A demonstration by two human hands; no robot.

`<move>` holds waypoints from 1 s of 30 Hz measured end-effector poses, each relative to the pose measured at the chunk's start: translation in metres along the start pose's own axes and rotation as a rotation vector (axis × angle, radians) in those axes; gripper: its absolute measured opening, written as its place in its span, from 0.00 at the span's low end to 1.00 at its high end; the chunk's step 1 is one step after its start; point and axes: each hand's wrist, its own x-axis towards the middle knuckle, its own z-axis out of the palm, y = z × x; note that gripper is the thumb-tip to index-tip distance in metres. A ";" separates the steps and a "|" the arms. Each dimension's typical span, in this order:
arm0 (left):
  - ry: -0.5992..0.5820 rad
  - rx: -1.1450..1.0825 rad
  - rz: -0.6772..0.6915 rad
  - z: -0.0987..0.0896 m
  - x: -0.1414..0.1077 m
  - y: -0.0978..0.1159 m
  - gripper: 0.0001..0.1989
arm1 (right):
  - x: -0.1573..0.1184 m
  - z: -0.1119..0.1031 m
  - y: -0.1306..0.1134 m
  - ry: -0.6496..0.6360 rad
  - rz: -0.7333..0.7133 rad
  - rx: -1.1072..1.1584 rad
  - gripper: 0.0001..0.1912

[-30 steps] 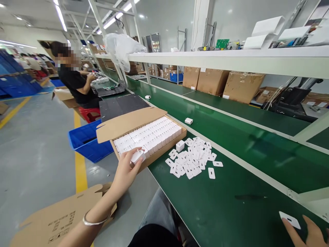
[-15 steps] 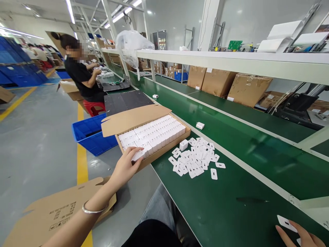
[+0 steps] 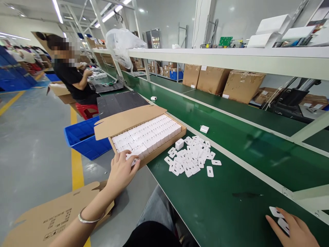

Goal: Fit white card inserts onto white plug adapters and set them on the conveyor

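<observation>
My left hand (image 3: 123, 168) is at the near corner of a cardboard box (image 3: 160, 152) filled with rows of white plug chargers (image 3: 151, 132). Its thumb and fingers close around a white charger (image 3: 133, 160) at that corner, partly hidden by the fingers. My right hand (image 3: 295, 224), at the lower right over the green bench, pinches white slotted plates (image 3: 283, 225), two of which show. Between the hands lies a loose pile of similar white plates (image 3: 192, 156), each with an oblong slot. One white charger (image 3: 179, 144) stands at the pile's left edge.
A green conveyor belt (image 3: 231, 147) runs behind the bench, carrying a charger (image 3: 204, 129) and a farther one (image 3: 153, 98). Left are a blue bin (image 3: 87, 140) and flattened cardboard (image 3: 51, 216). A seated co-worker (image 3: 70, 79) works farther along. A shelf (image 3: 218, 56) spans above.
The view has turned slightly right. The nearer charger on the belt has moved along towards me. My left hand stays at the box corner; my right hand still holds the plates.
</observation>
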 end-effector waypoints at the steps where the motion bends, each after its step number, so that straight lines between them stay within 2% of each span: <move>1: 0.037 -0.007 0.008 0.000 0.001 0.007 0.19 | -0.002 -0.002 -0.014 -0.037 -0.017 0.027 0.32; 3: 0.112 -0.067 0.057 0.002 0.003 0.026 0.16 | -0.007 -0.002 -0.035 -0.041 -0.078 0.040 0.32; 5: 0.164 -0.158 0.153 0.006 0.008 0.053 0.14 | -0.011 0.001 -0.047 0.046 -0.157 -0.013 0.32; 7: 0.167 -0.246 0.286 0.012 0.015 0.084 0.13 | -0.015 0.007 -0.052 0.157 -0.220 -0.097 0.30; 11: 0.043 -0.385 0.560 0.033 0.042 0.159 0.11 | -0.020 0.019 -0.060 0.257 -0.255 -0.185 0.25; 14: -0.072 -0.427 0.680 0.053 0.076 0.219 0.13 | -0.017 0.023 -0.065 0.258 -0.285 -0.193 0.21; 17: -0.268 -0.318 0.669 0.079 0.116 0.278 0.18 | -0.011 0.022 -0.065 0.268 -0.310 -0.168 0.20; 20: -0.345 -0.290 0.637 0.108 0.154 0.325 0.28 | -0.009 0.020 -0.062 0.276 -0.322 -0.142 0.22; 22: -0.403 -0.299 0.626 0.126 0.171 0.347 0.31 | -0.009 0.019 -0.062 0.288 -0.325 -0.139 0.22; 25: -0.497 -0.342 0.611 0.146 0.184 0.366 0.27 | -0.013 0.015 -0.067 0.317 -0.308 -0.135 0.20; 28: -0.560 -0.442 0.606 0.155 0.184 0.375 0.22 | -0.016 0.011 -0.073 0.337 -0.269 -0.130 0.20; 30: -0.583 -0.546 0.604 0.155 0.180 0.377 0.23 | -0.017 0.009 -0.076 0.360 -0.243 -0.149 0.21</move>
